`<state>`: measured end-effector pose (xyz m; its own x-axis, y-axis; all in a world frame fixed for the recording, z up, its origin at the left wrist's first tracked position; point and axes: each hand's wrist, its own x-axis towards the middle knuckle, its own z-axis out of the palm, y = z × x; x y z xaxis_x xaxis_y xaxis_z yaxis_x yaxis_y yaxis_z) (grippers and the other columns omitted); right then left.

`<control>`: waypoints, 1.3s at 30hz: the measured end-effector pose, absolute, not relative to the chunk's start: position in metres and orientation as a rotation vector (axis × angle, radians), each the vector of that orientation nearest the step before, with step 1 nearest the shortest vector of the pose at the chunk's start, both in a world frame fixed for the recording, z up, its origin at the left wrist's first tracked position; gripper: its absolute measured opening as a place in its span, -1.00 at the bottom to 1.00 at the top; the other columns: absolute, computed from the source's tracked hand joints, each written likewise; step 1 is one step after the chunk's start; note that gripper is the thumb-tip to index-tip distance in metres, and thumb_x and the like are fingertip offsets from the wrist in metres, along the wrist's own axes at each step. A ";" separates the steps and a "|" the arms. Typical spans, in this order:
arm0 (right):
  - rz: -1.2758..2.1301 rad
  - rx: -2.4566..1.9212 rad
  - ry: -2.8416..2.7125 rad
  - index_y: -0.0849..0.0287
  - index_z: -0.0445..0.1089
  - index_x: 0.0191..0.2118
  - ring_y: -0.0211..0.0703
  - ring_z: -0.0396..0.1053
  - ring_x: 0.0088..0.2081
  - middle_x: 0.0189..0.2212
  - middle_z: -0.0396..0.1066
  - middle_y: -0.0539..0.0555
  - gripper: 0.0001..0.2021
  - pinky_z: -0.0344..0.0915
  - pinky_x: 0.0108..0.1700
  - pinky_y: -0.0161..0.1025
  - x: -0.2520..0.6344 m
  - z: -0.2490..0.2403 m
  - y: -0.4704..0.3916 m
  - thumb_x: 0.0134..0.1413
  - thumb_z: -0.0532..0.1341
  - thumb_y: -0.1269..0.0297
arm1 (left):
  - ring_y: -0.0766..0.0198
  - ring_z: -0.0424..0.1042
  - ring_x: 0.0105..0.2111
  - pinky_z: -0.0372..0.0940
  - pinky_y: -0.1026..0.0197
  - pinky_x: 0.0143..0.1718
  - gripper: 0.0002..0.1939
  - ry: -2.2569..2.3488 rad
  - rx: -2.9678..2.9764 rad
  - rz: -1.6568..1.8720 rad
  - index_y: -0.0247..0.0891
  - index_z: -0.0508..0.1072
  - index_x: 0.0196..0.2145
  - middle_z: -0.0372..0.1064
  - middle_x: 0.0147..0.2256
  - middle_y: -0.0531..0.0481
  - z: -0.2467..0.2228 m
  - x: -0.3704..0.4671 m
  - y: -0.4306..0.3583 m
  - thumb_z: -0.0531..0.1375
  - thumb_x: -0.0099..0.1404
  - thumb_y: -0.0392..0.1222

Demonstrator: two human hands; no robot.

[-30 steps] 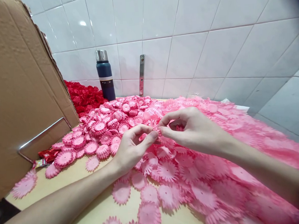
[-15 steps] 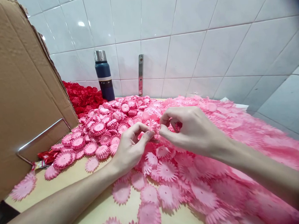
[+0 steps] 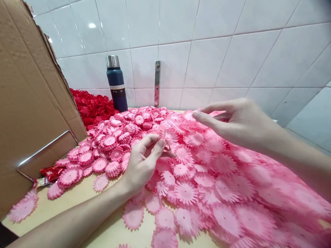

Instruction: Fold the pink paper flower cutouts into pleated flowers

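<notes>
My left hand (image 3: pixel 142 159) is closed in a pinch on a pink paper flower (image 3: pixel 166 137), its scalloped petals showing past the thumb and fingertips. My right hand (image 3: pixel 236 124) hovers over the back of the pink pile, up and to the right of the left hand. Its fingers are stretched forward with the thumb beneath them, and pink petals show by the fingertips; I see nothing clearly held there. Below both hands spreads a heap of loose pink paper flowers (image 3: pixel 185 190), flat discs with notched rims and small centre holes.
A dark blue bottle (image 3: pixel 117 85) stands behind the heap, beside red paper flowers (image 3: pixel 92 106). At left rises a cardboard box (image 3: pixel 25 103) with a bent metal rod (image 3: pixel 46 149) in front. A metal strip (image 3: pixel 157 83) is fixed to the tiled wall (image 3: pixel 215 18). A red wrapper (image 3: pixel 52 172) lies near the box.
My right hand has drawn away from the left, moving up and to the right, and its fingers have straightened. The left hand stays nearly in place, and the flower in it shows more clearly.
</notes>
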<state>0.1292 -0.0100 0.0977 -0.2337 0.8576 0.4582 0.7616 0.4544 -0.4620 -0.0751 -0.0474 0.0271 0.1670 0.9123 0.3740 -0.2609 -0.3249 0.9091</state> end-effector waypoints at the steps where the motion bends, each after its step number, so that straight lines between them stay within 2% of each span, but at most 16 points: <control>1: 0.340 -1.280 -2.091 0.11 0.52 -0.31 -0.14 0.41 -0.50 -0.42 0.52 0.11 -0.74 0.29 -0.53 -0.22 0.124 0.097 -0.014 0.08 0.19 0.06 | 0.38 0.45 -0.40 0.43 0.27 -0.26 -0.87 0.670 1.378 1.387 -0.30 0.37 -0.38 0.28 -0.42 0.08 0.026 -0.075 -0.047 0.14 0.31 -0.21; 3: 0.576 -1.111 -2.156 0.08 0.52 -0.26 -0.12 0.47 -0.33 -0.26 0.53 0.08 -0.80 0.39 -0.40 -0.24 0.114 0.095 -0.020 0.03 0.25 0.12 | 0.38 0.43 -0.37 0.43 0.26 -0.23 -0.88 0.636 1.367 1.366 -0.30 0.39 -0.36 0.28 -0.39 0.07 0.024 -0.074 -0.047 0.13 0.32 -0.22; 4: 0.651 -1.049 -2.145 0.08 0.51 -0.27 -0.13 0.47 -0.29 -0.24 0.52 0.07 -0.82 0.42 -0.35 -0.25 0.109 0.094 -0.023 0.01 0.27 0.16 | 0.39 0.42 -0.36 0.42 0.27 -0.22 -0.88 0.619 1.354 1.353 -0.30 0.40 -0.35 0.29 -0.38 0.07 0.024 -0.074 -0.048 0.13 0.32 -0.23; 8: 0.773 -0.973 -2.089 0.13 0.48 -0.36 -0.20 0.47 -0.37 -0.36 0.51 0.03 -0.91 0.41 -0.36 -0.27 0.100 0.090 -0.027 -0.01 0.27 0.27 | 0.39 0.41 -0.34 0.41 0.26 -0.18 -0.87 0.597 1.307 1.303 -0.30 0.42 -0.31 0.31 -0.35 0.06 0.024 -0.074 -0.051 0.13 0.33 -0.19; 13: 0.696 -0.968 -2.122 0.17 0.45 -0.37 -0.21 0.43 -0.41 -0.40 0.49 0.04 -0.92 0.36 -0.41 -0.26 0.098 0.089 -0.030 -0.01 0.26 0.29 | 0.41 0.41 -0.36 0.37 0.38 -0.28 -0.89 0.737 1.413 1.365 -0.31 0.45 -0.32 0.38 -0.37 0.06 0.027 -0.073 -0.050 0.26 0.20 -0.23; 16: 0.652 -0.925 -2.146 0.17 0.43 -0.39 -0.25 0.40 -0.42 -0.42 0.47 0.02 -0.96 0.33 -0.41 -0.29 0.096 0.089 -0.033 0.01 0.24 0.34 | 0.41 0.43 -0.41 0.37 0.37 -0.31 -0.89 0.821 1.457 1.390 -0.33 0.44 -0.37 0.40 -0.41 0.05 0.025 -0.074 -0.048 0.26 0.21 -0.23; 18: 0.595 -0.923 -2.171 0.16 0.42 -0.38 -0.31 0.34 -0.49 -0.42 0.46 0.00 -0.97 0.27 -0.48 -0.32 0.095 0.090 -0.036 0.01 0.23 0.36 | 0.39 0.44 -0.44 0.36 0.35 -0.33 -0.85 0.874 1.481 1.401 -0.34 0.43 -0.41 0.39 -0.45 0.06 0.024 -0.074 -0.048 0.24 0.23 -0.20; 21: 0.526 -0.961 -2.245 0.14 0.43 -0.36 -0.39 0.13 -0.63 -0.51 0.39 -0.05 -0.93 0.07 -0.63 -0.33 0.093 0.090 -0.038 0.05 0.21 0.29 | 0.38 0.42 -0.46 0.34 0.33 -0.36 -0.79 0.919 1.516 1.416 -0.35 0.43 -0.45 0.39 -0.49 0.04 0.023 -0.077 -0.047 0.23 0.24 -0.14; 25: 0.451 -0.975 -2.312 0.12 0.48 -0.31 -0.38 0.02 -0.66 -0.59 0.33 -0.06 -0.87 -0.04 -0.64 -0.31 0.093 0.088 -0.039 0.08 0.21 0.23 | 0.38 0.36 -0.49 0.26 0.32 -0.42 -0.72 0.994 1.602 1.422 -0.35 0.44 -0.50 0.37 -0.53 0.02 0.022 -0.080 -0.047 0.20 0.25 -0.08; 28: 0.488 -0.978 -2.326 0.11 0.51 -0.28 -0.37 0.03 -0.64 -0.53 0.40 -0.04 -0.84 -0.02 -0.63 -0.30 0.093 0.087 -0.039 0.07 0.21 0.22 | 0.38 0.31 -0.52 0.22 0.31 -0.45 -0.70 1.014 1.629 1.427 -0.35 0.43 -0.52 0.34 -0.55 0.04 0.022 -0.080 -0.047 0.22 0.23 -0.05; 32: 0.541 -0.952 -2.374 0.06 0.54 -0.24 -0.35 0.10 -0.60 -0.44 0.49 -0.05 -0.81 0.04 -0.60 -0.29 0.094 0.089 -0.040 0.06 0.18 0.33 | 0.38 0.29 -0.53 0.20 0.31 -0.48 -0.68 0.974 1.622 1.404 -0.35 0.44 -0.53 0.35 -0.55 0.02 0.022 -0.079 -0.047 0.23 0.21 -0.03; 39: 0.457 -0.843 -2.417 0.13 0.55 -0.31 -0.28 0.34 -0.47 -0.45 0.51 -0.01 -0.82 0.24 -0.43 -0.28 0.095 0.089 -0.039 0.09 0.17 0.38 | 0.33 0.33 -0.51 0.21 0.30 -0.47 -0.72 0.947 1.619 1.403 -0.33 0.49 -0.51 0.38 -0.55 0.01 0.021 -0.079 -0.047 0.27 0.16 -0.03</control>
<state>0.0953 -0.0389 0.0894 -0.6616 0.6501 0.3737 0.4689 0.7476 -0.4704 -0.0792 -0.0467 0.0214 0.1138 0.9037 0.4128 0.0444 -0.4197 0.9066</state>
